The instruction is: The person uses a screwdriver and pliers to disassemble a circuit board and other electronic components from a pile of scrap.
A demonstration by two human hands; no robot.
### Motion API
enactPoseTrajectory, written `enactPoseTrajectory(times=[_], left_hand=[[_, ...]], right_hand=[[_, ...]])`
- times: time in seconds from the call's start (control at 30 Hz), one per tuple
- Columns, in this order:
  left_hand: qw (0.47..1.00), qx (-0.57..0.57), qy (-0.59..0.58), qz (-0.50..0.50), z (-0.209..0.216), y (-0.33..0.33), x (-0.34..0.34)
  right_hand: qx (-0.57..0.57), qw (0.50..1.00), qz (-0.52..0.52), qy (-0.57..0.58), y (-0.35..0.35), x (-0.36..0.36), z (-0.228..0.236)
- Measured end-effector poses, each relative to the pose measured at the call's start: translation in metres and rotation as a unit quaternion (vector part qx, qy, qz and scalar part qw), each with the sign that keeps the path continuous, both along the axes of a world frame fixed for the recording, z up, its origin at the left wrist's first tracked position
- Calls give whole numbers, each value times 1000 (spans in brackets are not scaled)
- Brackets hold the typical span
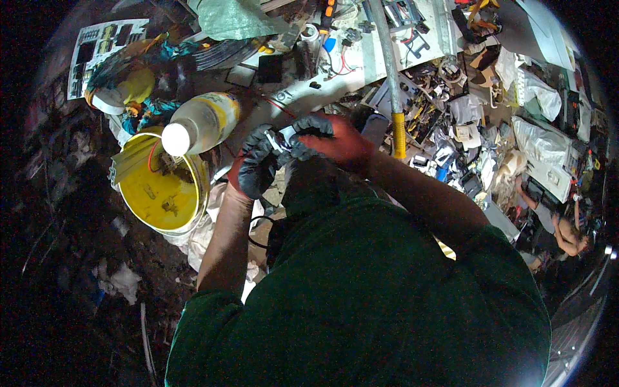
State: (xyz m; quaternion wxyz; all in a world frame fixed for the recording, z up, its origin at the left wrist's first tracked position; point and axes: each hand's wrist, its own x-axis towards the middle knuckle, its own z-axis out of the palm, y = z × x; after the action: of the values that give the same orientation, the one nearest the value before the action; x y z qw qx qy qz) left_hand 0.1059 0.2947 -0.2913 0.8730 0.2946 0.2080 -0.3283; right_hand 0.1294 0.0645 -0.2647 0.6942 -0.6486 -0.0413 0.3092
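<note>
Both my hands wear gloves, dark grey at the fingers and red toward the wrists, and meet in front of my body. My left hand (pixel 256 166) curls its fingers against a small white-and-silver piece (pixel 277 140), whose kind I cannot make out. From the other side my right hand (pixel 317 137) pinches the same piece, with its fingers bent. Left of the hands, a large plastic bottle (pixel 205 122) with a white cap and yellow label leans over a yellow bucket (pixel 198 193). The bucket has dirt and scraps inside.
A pale work surface (pixel 354 80) ahead carries wires, a tape roll (pixel 309 32) and an orange-and-black handled tool (pixel 327 13). A metal pipe with a yellow end (pixel 398 135) slants across it. Electronic scrap (pixel 461 145) is heaped at right; another person (pixel 566 233) is beyond.
</note>
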Motion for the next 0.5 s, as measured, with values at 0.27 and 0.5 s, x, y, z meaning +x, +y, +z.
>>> enactPoseTrajectory(times=[0.27, 0.5], left_hand=[[965, 207, 127, 100, -77, 32, -18], [713, 683, 32, -157, -88, 33, -9]], right_hand=[[-107, 978, 155, -89, -4, -15, -10], [-205, 945, 252, -46, -48, -63, 12]])
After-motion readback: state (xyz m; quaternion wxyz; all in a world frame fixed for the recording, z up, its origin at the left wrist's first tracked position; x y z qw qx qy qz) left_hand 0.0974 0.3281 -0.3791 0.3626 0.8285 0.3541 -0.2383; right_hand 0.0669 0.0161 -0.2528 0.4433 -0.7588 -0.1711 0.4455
